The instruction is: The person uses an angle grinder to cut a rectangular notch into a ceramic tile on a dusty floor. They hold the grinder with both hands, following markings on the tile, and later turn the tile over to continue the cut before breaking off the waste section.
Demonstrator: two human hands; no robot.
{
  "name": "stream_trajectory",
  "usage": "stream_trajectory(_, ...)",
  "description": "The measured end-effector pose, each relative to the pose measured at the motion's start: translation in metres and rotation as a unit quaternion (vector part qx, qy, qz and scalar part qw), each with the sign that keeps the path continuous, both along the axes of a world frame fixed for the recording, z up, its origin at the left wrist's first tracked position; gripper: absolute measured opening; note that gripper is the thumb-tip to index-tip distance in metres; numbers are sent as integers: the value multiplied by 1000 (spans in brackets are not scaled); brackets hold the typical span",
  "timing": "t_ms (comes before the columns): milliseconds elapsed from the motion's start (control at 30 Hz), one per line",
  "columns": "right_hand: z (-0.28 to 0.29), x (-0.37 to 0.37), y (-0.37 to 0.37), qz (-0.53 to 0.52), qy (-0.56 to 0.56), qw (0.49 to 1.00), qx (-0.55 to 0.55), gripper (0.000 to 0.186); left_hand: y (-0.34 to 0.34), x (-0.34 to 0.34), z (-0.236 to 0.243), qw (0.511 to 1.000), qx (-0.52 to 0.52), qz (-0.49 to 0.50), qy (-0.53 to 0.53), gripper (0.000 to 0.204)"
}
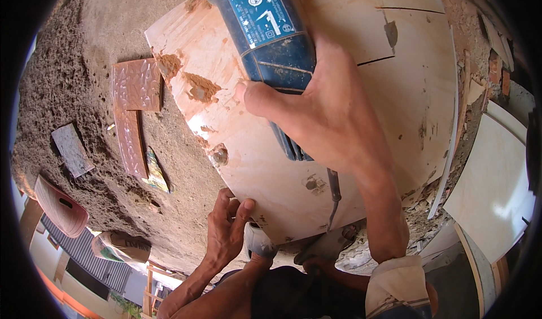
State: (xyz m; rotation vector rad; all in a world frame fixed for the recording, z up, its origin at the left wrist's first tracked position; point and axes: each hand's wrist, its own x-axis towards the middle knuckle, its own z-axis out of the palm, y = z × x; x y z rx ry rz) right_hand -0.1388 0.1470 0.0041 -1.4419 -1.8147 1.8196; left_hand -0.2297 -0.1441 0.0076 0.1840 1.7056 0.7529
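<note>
My right hand (333, 116) wraps round the body of a blue angle grinder (276, 48), whose front end lies beyond the top edge of the picture. From its rear a black cord (334, 192) runs over the lower edge of a large cream tile (299, 203). Dark straight cut lines mark the tile at the upper right, beside a grey smear. Reddish mud clumps (200, 88) stick to its left part. My left hand (226, 229) pinches the tile's lower left edge, thumb on top and fingers curled.
Reddish-brown tile pieces (137, 88), a grey offcut (72, 150) and a coloured shard (156, 171) lie on sandy ground at left. Further down are a pink slotted plastic piece (61, 207) and a printed bag (120, 247). Another cream tile (497, 181) leans at right. My feet are near the tile's lower edge.
</note>
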Motion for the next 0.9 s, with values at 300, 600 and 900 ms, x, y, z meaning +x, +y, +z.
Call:
stream_trajectory(300, -9, -5, 4, -1, 20, 1000, 0, 40, -2, -2, -1, 1000, -5, -18, 4, 37)
stream_trajectory(600, -6, 2, -1, -5, 13, 1000, 1, 41, 2, 1, 0, 1000, -3, -6, 6, 36)
stream_trajectory(900, -6, 2, -1, -2, 15, 1000, -1, 42, -2, 1, -1, 1000, -11, -1, 10, 36)
